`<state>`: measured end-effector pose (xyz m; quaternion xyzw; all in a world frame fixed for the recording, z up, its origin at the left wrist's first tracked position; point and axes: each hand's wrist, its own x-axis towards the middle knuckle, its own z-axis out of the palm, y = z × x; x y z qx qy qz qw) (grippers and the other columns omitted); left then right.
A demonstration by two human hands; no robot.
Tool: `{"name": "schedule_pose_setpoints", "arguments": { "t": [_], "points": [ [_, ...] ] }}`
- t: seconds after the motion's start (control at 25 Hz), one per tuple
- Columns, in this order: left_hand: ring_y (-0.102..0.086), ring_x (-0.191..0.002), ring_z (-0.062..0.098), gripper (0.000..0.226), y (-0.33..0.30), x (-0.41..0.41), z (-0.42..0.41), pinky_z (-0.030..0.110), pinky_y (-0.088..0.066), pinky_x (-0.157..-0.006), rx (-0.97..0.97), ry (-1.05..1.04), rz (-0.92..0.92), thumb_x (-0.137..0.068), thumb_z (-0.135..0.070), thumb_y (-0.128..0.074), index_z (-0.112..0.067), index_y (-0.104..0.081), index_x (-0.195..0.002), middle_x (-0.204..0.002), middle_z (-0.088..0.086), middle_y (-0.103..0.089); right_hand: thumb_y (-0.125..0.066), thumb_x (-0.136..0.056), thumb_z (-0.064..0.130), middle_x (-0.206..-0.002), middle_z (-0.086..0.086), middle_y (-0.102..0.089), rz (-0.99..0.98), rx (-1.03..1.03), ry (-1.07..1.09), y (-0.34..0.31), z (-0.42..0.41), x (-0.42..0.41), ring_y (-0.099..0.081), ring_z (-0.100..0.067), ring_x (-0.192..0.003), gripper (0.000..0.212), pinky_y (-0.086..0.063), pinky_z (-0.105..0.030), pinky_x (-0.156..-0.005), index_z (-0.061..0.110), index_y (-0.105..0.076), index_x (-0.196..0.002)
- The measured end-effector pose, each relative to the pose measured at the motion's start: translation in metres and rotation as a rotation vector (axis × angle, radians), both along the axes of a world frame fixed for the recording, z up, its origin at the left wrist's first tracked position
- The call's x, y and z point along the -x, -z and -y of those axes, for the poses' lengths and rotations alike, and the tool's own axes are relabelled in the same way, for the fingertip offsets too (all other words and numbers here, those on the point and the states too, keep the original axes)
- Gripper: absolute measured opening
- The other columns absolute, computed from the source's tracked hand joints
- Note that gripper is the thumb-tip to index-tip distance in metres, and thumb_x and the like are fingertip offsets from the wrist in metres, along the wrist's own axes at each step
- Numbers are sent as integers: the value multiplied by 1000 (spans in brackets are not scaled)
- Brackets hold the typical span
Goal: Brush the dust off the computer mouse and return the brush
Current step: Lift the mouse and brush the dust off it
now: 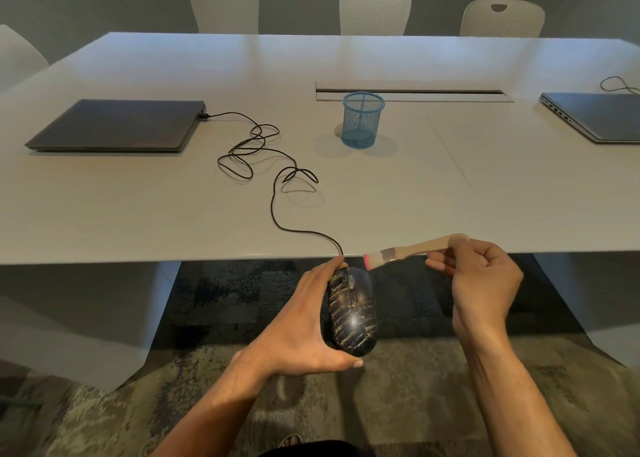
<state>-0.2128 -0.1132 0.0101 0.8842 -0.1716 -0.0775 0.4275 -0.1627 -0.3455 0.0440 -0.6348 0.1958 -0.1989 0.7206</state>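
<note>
My left hand (pixel 298 328) grips a black computer mouse (pixel 353 314) streaked with yellowish dust, held in the air below the table's near edge. Its black cable (pixel 273 193) runs up over the edge and across the table to a closed laptop (pixel 117 124). My right hand (pixel 485 283) pinches the wooden handle of a small brush (pixel 408 250). The brush lies nearly level, its pale bristles with a pink tip pointing left, just above the front end of the mouse. A blue mesh cup (pixel 362 119) stands empty at mid table.
The white table (pixel 138 207) spans the view, with a cable slot (pixel 412 92) behind the cup. A second closed laptop (pixel 599 117) lies at the right edge. Three white chairs (pixel 375 10) stand along the far side. Patterned carpet (pixel 104 422) lies below my hands.
</note>
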Motion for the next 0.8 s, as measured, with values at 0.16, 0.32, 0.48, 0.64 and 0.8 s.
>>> {"name": "schedule_pose_setpoints", "arguments": {
  "t": [0.16,0.32,0.48,0.64,0.8],
  "points": [
    [-18,-135,-18,127,-1,0,-1,2,-19,-104,5,-8,-1,-53,-54,-88,-64,5,-139,-136,-48,-10,-64,-98,13,-72,-3,-78,-28,2,-57,2,-8,2,-76,-17,-66,13,-60,-21,-61,1,-69,-97],
    [-25,-136,-8,129,-2,3,-3,8,-19,-108,13,-15,-32,-54,-52,-89,-49,-2,-149,-142,-29,-20,-64,-97,10,-68,-4,-76,-13,-75,-32,-2,-2,1,-75,-16,-65,11,-60,-21,-60,1,-70,-95],
    [-17,-136,-17,128,-2,4,-4,-1,-17,-104,7,-1,-12,-54,-53,-89,-56,0,-146,-140,-38,-17,-63,-98,8,-73,-10,-75,-49,-114,-69,0,-7,9,-74,-14,-64,11,-59,-19,-58,5,-70,-90],
    [-14,-133,-23,129,-3,4,-5,-3,-16,-103,-5,-5,-15,-54,-52,-90,-55,1,-146,-137,-47,-8,-63,-98,11,-72,-7,-77,-22,-143,-46,-1,5,16,-75,-13,-65,12,-59,-19,-59,2,-70,-97],
    [-18,-136,-16,128,-1,3,-6,5,-19,-107,-1,1,-23,-54,-51,-89,-53,0,-146,-142,-33,-19,-62,-98,12,-75,-10,-77,-53,-107,-93,4,-1,23,-75,-16,-67,13,-59,-20,-59,2,-70,-97]
  ]
}}
